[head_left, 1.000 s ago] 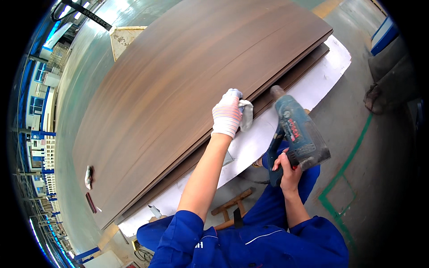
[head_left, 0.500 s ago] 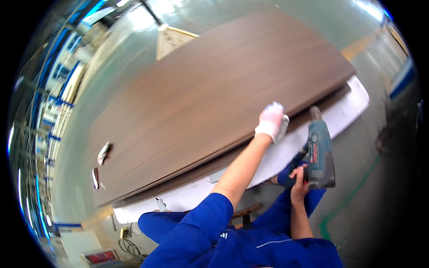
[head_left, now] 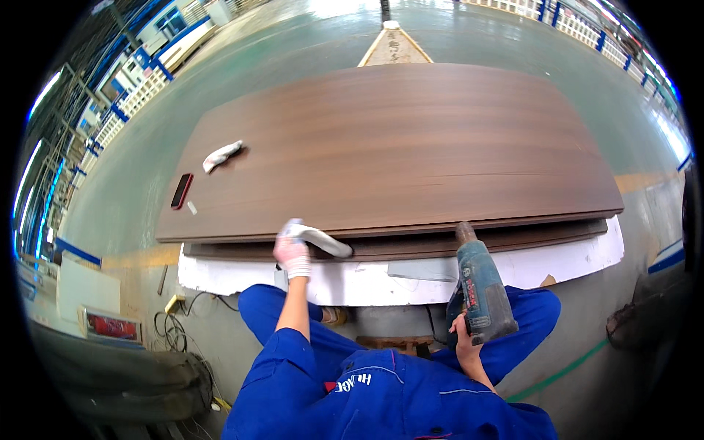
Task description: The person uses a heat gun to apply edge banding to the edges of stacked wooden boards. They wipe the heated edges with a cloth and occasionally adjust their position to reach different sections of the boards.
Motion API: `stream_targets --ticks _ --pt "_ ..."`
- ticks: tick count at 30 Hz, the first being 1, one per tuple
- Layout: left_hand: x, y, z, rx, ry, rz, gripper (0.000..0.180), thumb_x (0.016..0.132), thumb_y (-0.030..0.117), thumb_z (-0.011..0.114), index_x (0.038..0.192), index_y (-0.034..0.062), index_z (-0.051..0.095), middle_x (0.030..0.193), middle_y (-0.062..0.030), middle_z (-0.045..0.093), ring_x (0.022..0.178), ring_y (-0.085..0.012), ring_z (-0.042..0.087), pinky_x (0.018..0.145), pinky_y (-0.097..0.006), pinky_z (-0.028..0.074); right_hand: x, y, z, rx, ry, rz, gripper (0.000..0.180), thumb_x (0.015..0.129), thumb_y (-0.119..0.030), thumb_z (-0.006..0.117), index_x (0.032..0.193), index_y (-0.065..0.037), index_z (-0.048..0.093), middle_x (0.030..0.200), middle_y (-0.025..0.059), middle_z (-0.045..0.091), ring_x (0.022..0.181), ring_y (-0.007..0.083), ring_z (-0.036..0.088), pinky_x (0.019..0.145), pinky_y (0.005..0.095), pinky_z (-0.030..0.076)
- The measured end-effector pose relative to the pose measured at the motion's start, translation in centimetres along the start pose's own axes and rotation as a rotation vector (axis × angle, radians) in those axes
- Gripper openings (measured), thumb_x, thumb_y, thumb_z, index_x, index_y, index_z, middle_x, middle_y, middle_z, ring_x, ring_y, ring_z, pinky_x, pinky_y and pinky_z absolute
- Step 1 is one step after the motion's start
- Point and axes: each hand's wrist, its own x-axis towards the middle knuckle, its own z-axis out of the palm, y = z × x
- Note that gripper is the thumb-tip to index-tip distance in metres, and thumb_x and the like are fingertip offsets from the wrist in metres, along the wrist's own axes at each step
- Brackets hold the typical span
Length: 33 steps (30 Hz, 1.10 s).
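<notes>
A wide dark-brown wood-grain panel point(head_left: 411, 147) lies before me on similar panels. My left hand point(head_left: 292, 253), in a white and pinkish glove, is at the near edge, left of the middle. It is closed on a folded white cloth point(head_left: 326, 240), blurred, which trails right along the edge. In my bare right hand point(head_left: 463, 341) is a heat gun point(head_left: 480, 286) with a teal body, gripped by its handle. The metal nozzle points away from me, close to the panel's near edge. Whether it touches the edge I cannot tell.
A white glove-like bundle point(head_left: 222, 156), a phone with a red edge point(head_left: 181, 191) and a small white piece point(head_left: 192, 208) lie at the panel's left end. White sheeting point(head_left: 352, 286) sticks out below the stack. Cables point(head_left: 172, 334) lie on the floor at left.
My left hand has moved left along the near edge with the cloth, away from the nozzle. The heat gun is still in my right hand. My view has turned.
</notes>
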Motion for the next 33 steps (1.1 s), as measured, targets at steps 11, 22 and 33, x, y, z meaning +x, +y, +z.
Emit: stream_targets --ticks 11,22,33 --pt "1.2 3.9 -15.9 -0.923 -0.008 -0.631 0.023 0.093 0.026 0.051 0.103 0.0053 0.055 0.087 -0.0084 0.062 0.070 -0.0182 0.058 0.062 -0.031 0.048 -0.4 -0.9 4.5 -0.247 -0.328 -0.069 0.008 0.088 0.000 0.057 0.095 0.001 0.053 0.075 0.0054 0.056 0.060 0.0119 0.054 0.055 0.0252 0.046" --pt "2.5 1.9 -7.4 -0.258 -0.297 -1.196 0.022 0.089 0.028 0.058 0.078 0.0095 0.062 0.064 -0.0051 0.062 0.038 -0.0133 0.047 0.033 -0.028 0.037 4.5 -9.9 11.0 0.019 -0.535 0.496 0.009 0.086 -0.003 0.061 0.090 0.001 0.055 0.067 0.0036 0.057 0.053 0.0104 0.055 0.050 0.0251 0.045" --pt "3.8 -0.2 -6.3 -0.398 -0.270 -1.239 0.023 0.090 0.027 0.059 0.075 0.0093 0.059 0.062 -0.0086 0.060 0.035 -0.0112 0.041 0.032 -0.024 0.033 5.1 -9.0 8.4 0.011 -0.459 0.551 0.011 0.087 -0.003 0.060 0.094 0.002 0.053 0.068 0.0044 0.056 0.053 0.0118 0.055 0.048 0.0259 0.045"
